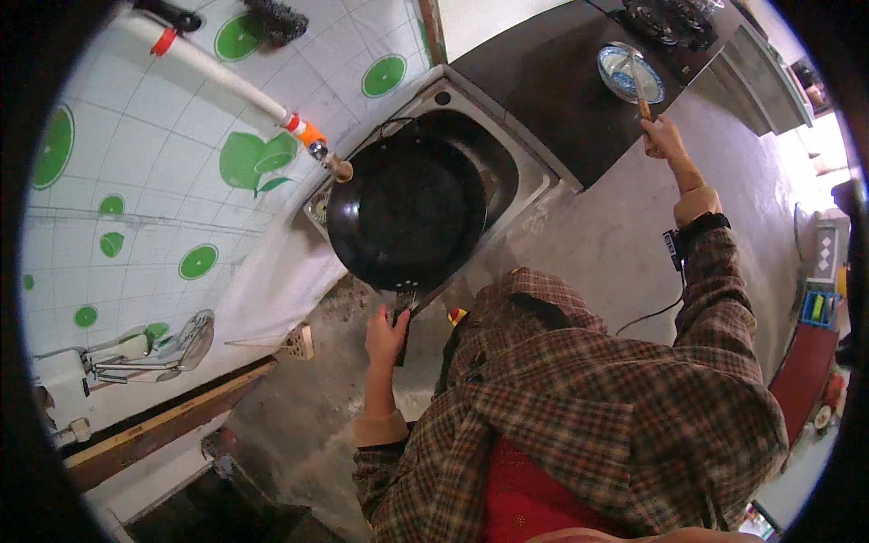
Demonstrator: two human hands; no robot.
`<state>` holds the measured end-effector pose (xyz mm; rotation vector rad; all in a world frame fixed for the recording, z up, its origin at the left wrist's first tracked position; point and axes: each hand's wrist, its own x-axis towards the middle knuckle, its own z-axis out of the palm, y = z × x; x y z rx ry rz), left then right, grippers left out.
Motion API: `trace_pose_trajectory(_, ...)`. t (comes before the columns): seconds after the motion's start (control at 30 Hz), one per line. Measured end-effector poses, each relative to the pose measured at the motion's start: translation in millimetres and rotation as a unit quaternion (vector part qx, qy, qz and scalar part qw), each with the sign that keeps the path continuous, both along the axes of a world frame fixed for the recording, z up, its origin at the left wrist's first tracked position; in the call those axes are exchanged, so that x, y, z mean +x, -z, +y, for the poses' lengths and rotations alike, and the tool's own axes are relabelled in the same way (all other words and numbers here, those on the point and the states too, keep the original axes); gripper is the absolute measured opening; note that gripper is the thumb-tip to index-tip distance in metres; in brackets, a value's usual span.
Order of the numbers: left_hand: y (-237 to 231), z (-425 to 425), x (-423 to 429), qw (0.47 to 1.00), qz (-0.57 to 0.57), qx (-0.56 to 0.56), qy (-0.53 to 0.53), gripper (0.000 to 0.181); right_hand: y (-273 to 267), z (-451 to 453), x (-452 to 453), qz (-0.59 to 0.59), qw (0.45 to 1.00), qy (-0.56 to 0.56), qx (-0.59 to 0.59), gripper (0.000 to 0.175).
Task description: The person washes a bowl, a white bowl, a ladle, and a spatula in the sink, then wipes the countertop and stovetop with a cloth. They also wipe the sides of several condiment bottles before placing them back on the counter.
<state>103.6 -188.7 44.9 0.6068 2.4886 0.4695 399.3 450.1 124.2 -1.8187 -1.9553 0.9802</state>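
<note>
My left hand [385, 336] is closed around the dark handle of a large black wok [414, 210]. The wok rests over the stainless steel sink [526, 180] and hides much of its basin. At upper right, my right hand [664, 138] grips the wooden handle of a metal utensil [639, 85], perhaps a spatula. Its head lies in or just over a blue-and-white bowl [611, 86], which stands on the dark countertop [536, 75]. What the bowl holds is hard to make out. Both sleeves are pushed back from the wrists.
A tap [337, 166] on a white pipe [224, 75] reaches over the wok's left rim. Ladles and a skimmer [197, 339] hang along the tiled wall at left. Crumpled black plastic [672, 24] lies farther back on the counter. A cable [655, 312] hangs near my right arm.
</note>
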Motion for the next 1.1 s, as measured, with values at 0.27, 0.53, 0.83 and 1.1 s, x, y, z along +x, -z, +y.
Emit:
trace_pose_trajectory(0.27, -9, -4, -22, 0.99, 0.021, 0.133, -0.034, 0.066, -55, -147, -76, 0.009, 0.854, -0.214, 0.475, 0.036)
trace_pose_trajectory(0.53, -20, 37, -28, 0.975, 0.058, 0.213, -0.017, 0.057, 102, -198, -209, -0.179, 0.878, -0.443, 0.012, 0.031)
trace_pose_trajectory(0.83, -28, 57, -10, 0.959, 0.022, 0.248, -0.138, 0.043, 214, -156, -277, -0.153, 0.816, -0.522, -0.195, 0.034)
trace_pose_trajectory(1.1, -27, 90, -15, 0.96, 0.046, 0.252, -0.116, 0.04, 199, -155, -269, -0.274, 0.782, -0.553, -0.091, 0.033)
